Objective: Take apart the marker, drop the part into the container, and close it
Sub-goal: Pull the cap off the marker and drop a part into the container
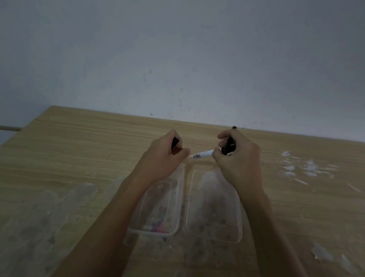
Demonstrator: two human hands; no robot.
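Observation:
A white marker barrel (201, 154) spans the gap between my two hands, above the far end of the containers. My left hand (165, 157) is closed around a black piece, seemingly a cap (174, 142), and touches the barrel's left end. My right hand (236, 161) grips the barrel's right end together with another black piece (229, 146) that sticks up between the fingers. Below my wrists, an open clear plastic container (177, 207) holds some small coloured parts (158, 224). Its clear lid (238, 217) lies flat just to the right of it.
The wooden table (68, 169) has pale worn patches at the front left and far right (307, 168). A blue-grey wall (187, 57) rises right behind the table's far edge. The table's left edge runs diagonally at the left side of the view.

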